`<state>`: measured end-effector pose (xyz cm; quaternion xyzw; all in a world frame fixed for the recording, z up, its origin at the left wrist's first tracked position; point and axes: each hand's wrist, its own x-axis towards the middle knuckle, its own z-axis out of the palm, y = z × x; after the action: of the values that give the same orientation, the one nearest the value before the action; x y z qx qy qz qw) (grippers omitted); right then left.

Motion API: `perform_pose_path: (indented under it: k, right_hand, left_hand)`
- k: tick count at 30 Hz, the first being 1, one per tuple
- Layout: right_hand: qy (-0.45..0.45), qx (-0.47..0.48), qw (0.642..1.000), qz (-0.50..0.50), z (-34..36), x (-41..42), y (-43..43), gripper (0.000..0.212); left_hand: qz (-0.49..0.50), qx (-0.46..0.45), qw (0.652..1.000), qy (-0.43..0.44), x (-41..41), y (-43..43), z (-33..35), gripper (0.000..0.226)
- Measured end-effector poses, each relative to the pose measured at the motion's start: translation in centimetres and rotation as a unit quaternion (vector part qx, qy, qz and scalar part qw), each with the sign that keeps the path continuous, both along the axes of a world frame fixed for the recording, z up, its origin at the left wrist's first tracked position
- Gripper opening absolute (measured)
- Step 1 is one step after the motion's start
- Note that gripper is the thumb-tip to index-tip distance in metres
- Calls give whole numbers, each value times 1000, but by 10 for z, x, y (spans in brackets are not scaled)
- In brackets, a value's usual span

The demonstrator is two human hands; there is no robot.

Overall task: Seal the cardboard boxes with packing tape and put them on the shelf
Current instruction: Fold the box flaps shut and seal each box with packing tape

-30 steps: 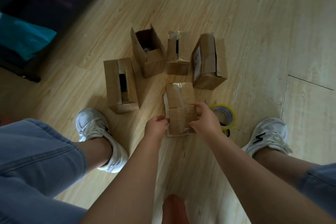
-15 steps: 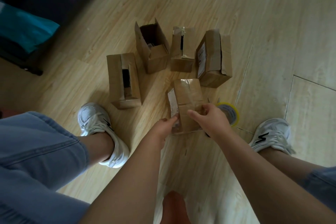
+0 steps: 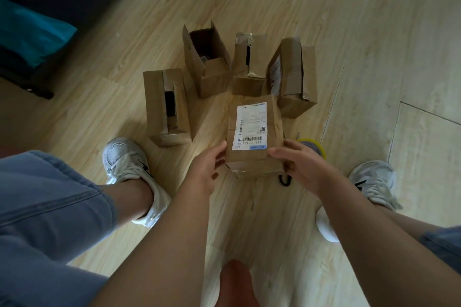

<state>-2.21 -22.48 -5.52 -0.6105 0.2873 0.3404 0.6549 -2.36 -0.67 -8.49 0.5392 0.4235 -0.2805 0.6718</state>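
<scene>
While gripping the box (image 3: 252, 162) by its near corners with curled left hand (image 3: 204, 167) and right hand (image 3: 299, 164), label up, low between the feet: seemingly checking seams. Next, likely calls for the tape roll (image 3: 314, 148) just beside, then shelving.

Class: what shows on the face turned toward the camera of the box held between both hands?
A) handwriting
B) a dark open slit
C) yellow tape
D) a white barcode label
D: the held box carries a white label printed with barcodes, between the left hand and the right hand.
</scene>
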Motion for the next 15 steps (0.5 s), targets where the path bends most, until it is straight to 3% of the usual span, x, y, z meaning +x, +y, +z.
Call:
perform_pose_path:
  k: [7,10,15]
  right_hand:
    - [-39,146,988,-23,16,-4,-4,67]
    - [-55,144,988,-28,30,0,-3,52]
    - [-58,57,995,-64,53,6,0,25]
  left_hand:
    - [-50,-122,990,-49,4,9,27,52]
    - [-82,-72,990,-87,15,6,42,58]
    - [-132,16,984,-121,29,-2,71,66]
